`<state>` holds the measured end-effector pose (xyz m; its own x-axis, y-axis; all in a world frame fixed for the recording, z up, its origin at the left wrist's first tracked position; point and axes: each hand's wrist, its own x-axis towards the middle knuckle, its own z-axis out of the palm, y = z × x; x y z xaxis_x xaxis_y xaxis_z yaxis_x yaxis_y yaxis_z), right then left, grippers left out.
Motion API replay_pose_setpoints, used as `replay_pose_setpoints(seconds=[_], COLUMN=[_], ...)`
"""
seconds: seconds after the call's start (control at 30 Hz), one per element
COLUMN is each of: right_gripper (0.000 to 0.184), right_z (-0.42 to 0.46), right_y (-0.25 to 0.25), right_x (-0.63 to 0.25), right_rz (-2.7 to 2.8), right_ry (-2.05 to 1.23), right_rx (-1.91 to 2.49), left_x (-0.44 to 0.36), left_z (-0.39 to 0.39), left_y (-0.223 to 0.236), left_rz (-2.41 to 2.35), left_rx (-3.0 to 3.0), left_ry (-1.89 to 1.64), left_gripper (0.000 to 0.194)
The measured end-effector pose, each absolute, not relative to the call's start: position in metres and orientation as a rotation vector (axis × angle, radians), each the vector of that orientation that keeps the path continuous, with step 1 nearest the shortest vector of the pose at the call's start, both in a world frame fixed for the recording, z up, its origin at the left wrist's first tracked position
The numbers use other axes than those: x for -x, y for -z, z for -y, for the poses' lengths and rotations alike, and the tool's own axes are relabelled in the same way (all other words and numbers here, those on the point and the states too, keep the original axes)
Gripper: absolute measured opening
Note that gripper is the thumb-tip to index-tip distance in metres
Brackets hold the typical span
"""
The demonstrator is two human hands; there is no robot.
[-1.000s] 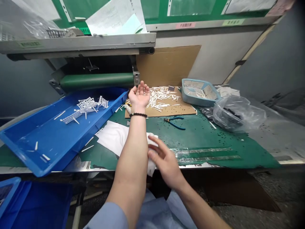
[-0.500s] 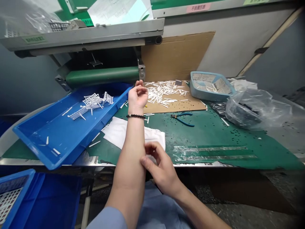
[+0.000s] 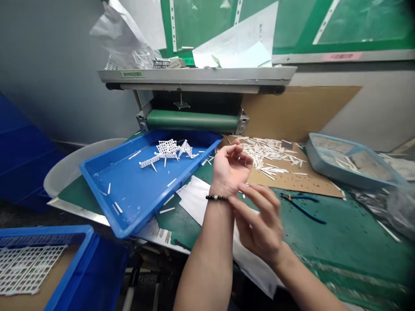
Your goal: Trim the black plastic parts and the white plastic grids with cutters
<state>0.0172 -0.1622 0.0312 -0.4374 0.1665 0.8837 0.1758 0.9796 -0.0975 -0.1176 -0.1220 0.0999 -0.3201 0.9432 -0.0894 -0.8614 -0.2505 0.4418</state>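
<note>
Beaded bracelet (image 3: pixel 216 198) sits on the left wrist; left hand (image 3: pixel 231 169) lies palm-up beside a blue plastic tray (image 3: pixel 164 196), fingers loosely curled, holding nothing; right hand (image 3: pixel 259 222), blurred, has fingers apart near the wrist, contact indeterminable.

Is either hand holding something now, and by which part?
The left hand holds nothing. The right hand is blurred near the beaded bracelet, so I cannot tell.

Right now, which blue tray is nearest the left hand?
The bright blue tray, tilted on the green mat beside the left hand. The pale blue tray and lower blue bin lie farther away.
</note>
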Motion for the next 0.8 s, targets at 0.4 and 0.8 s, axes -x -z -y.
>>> replay_pose_setpoints(seconds=[0.4,0.8], right_gripper=[0.017,0.018], right_z=[0.077,0.072], right_y=[0.028,-0.004], right_x=[-0.043,-0.068], right_rz=[2.312,2.426], right_ry=[-0.094,-0.318], right_rx=[0.482,0.436], left_x=[0.301,0.365], left_z=[0.07,0.128], left_y=[-0.092,-0.073], left_rz=[-2.46,-2.472], left_rx=[-1.798,-1.591], left_ry=[-0.327,0.244], left_gripper=[0.046,0.064])
